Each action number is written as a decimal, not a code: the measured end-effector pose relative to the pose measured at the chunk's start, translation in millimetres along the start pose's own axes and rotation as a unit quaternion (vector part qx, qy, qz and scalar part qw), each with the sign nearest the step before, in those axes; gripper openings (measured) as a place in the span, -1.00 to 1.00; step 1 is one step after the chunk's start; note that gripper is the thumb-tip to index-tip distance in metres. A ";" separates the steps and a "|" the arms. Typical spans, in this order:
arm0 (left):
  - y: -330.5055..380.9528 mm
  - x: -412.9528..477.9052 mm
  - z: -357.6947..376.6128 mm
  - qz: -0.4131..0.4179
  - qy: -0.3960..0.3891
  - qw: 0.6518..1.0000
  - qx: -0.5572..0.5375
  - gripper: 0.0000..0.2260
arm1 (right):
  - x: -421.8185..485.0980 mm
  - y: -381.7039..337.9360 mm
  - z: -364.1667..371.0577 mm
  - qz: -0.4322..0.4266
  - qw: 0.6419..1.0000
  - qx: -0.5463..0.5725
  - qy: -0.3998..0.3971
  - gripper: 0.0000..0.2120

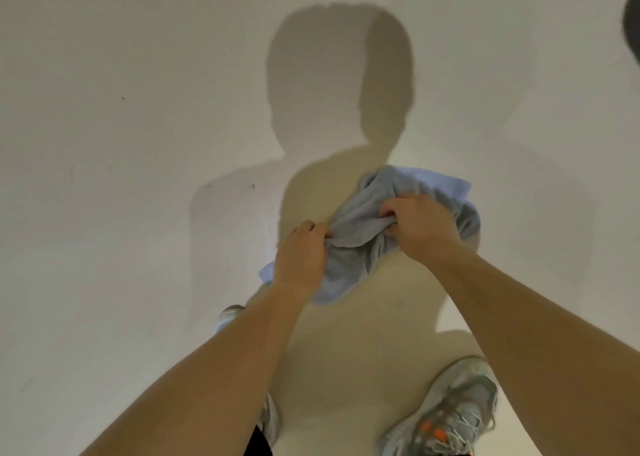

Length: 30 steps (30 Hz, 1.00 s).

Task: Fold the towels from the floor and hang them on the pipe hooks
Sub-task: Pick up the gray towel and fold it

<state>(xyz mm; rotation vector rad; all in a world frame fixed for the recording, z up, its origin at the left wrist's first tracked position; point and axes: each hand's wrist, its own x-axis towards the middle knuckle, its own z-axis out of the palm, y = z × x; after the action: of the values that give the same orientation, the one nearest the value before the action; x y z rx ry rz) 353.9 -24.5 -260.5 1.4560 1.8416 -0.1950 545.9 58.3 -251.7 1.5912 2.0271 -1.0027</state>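
The left hand (303,258) is curled shut on the near-left part of a pale blue towel (353,258). Its thumb and fingertips pinch a gathered fold, and the back of the hand faces the camera. A loose corner of the cloth pokes out past the left side of this wrist, and more of it hangs below the hand.

The towel is bunched and twisted between the two hands, held up off the floor (121,247) rather than lying on it. Its upper part bulges out beyond the right hand.

The right hand (419,227) sits just beside the left, a little higher, fingers bent tight into the crumpled middle of the cloth — a full grip, knuckles up. Both forearms are bare and reach in from the bottom edge.

The floor is a plain, off-white surface with a few small dark marks toward its left side. The toe of a light shoe (230,313) peeks out left of the left forearm. The person's shadow (339,74) — head and shoulders — spreads across the middle of the floor, directly behind the towel. A grey laced shoe with orange accents (453,410) stands near the bottom edge, between the forearms. A dark, blurred shape (632,29) cuts into the top right corner; I cannot tell what it is.
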 end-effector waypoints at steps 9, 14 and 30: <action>66.1 -142.2 -179.6 0.000 -0.006 0.998 -0.056 -0.80 | -162.4 -62.6 -153.5 0.023 0.989 0.149 -0.007 -0.71; 130.4 -243.3 -310.1 0.043 -0.010 0.995 -0.091 -0.82 | -299.8 -105.9 -274.3 0.068 0.954 0.288 0.053 -0.78; 290.5 -545.3 -537.2 0.211 0.007 0.974 -0.080 -0.91 | -697.9 -199.7 -465.0 0.073 0.816 0.468 0.331 -0.71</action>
<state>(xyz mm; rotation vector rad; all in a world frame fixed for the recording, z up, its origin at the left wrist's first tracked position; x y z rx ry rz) 390.1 -50.3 557.0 1.6929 1.4770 0.1697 621.7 -101.4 592.1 2.8925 1.7756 -1.7161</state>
